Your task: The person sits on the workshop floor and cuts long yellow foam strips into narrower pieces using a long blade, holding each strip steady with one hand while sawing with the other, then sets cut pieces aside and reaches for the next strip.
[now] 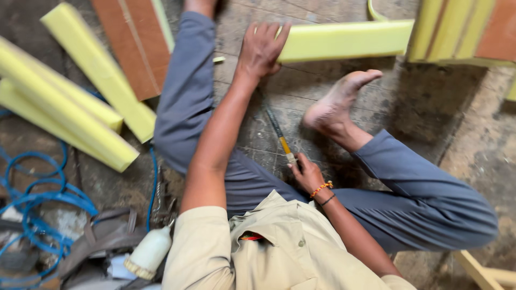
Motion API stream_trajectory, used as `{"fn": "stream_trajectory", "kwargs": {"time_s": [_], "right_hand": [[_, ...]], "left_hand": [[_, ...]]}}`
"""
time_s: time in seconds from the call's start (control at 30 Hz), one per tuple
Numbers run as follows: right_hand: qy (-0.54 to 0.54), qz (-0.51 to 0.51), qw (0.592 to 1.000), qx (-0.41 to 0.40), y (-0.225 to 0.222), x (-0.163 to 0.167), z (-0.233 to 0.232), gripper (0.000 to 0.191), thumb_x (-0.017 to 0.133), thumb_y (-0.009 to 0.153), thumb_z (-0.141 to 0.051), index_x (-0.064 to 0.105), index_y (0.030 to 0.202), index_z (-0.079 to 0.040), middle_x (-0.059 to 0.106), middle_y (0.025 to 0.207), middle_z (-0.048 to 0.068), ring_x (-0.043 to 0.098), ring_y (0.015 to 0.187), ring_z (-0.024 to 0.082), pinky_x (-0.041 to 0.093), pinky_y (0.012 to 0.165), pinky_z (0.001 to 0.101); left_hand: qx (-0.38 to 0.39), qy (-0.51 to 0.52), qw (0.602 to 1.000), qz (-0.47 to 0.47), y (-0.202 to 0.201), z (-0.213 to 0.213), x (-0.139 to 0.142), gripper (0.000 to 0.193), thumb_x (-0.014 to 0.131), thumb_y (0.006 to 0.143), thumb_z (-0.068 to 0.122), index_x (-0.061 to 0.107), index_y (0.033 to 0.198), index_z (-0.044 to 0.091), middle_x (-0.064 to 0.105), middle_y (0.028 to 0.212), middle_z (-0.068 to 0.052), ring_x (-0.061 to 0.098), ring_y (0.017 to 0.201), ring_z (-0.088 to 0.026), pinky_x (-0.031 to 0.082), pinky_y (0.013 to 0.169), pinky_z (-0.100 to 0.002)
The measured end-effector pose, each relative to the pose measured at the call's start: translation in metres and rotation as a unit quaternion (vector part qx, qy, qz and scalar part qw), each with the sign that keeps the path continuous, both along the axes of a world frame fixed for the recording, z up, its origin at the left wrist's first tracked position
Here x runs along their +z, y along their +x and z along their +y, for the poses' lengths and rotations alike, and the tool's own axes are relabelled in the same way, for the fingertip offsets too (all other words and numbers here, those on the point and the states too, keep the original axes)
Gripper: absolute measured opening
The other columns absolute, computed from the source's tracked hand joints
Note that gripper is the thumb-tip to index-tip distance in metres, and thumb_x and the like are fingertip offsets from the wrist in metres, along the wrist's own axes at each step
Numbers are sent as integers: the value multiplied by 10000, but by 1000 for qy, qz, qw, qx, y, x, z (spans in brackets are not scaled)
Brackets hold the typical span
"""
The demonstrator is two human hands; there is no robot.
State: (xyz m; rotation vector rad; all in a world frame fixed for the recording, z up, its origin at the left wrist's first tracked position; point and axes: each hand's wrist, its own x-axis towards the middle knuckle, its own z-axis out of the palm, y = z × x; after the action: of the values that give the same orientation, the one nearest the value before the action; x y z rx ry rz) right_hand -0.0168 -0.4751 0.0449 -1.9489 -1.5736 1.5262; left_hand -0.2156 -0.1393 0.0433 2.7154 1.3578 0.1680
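The left arm stretches straight up the middle of the frame, its left hand (262, 48) near the top centre, fingers spread and curled. The right arm bends in from the lower right; the right hand (306, 174) sits at centre, closed in a fist. Legs are folded, a bare foot (339, 102) right of centre.
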Motion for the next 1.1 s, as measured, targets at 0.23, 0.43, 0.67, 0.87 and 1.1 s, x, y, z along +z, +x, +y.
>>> {"fn": "stream_trajectory", "kwargs": {"time_s": [0.23,0.43,0.67,0.87,1.1], "right_hand": [[25,8,1000,-11,0,2,3,348,721,920,-251,599,1200,-84,695,784,171,682,654,312,528,627,404],[32,27,999,-20,0,-3,5,319,711,932,-247,612,1188,-83,720,823,141,700,689,273,537,650,384],[-8,21,1000,-21,-17,-12,8,343,706,943,-253,605,1221,-79,745,906,134,725,769,241,551,706,370],[-35,9,999,-33,-33,-3,10,344,703,945,-260,615,1226,-82,761,931,119,729,791,207,550,745,346],[-46,16,997,-54,-37,-1,16,334,699,947,-251,617,1223,-81,766,908,101,722,777,168,544,729,320]], "left_hand": [[187,135,971,-68,-206,18,71,445,891,650,407,581,812,132,588,762,-98,603,724,-347,464,662,-511],[469,238,835,-162,-359,-127,83,870,961,826,293,450,1461,-10,546,1388,-241,525,1293,-446,435,1113,-507],[798,6,600,55,-375,-206,60,1109,833,716,583,289,1526,56,279,1540,-262,261,1418,-460,298,1011,-720],[595,47,788,149,-336,-131,61,879,750,886,597,426,1541,110,242,1644,-223,112,1483,-530,101,1145,-750],[572,-162,778,203,-319,-54,46,693,671,906,589,582,1419,132,483,1531,-179,301,1484,-462,129,1175,-737]]}}
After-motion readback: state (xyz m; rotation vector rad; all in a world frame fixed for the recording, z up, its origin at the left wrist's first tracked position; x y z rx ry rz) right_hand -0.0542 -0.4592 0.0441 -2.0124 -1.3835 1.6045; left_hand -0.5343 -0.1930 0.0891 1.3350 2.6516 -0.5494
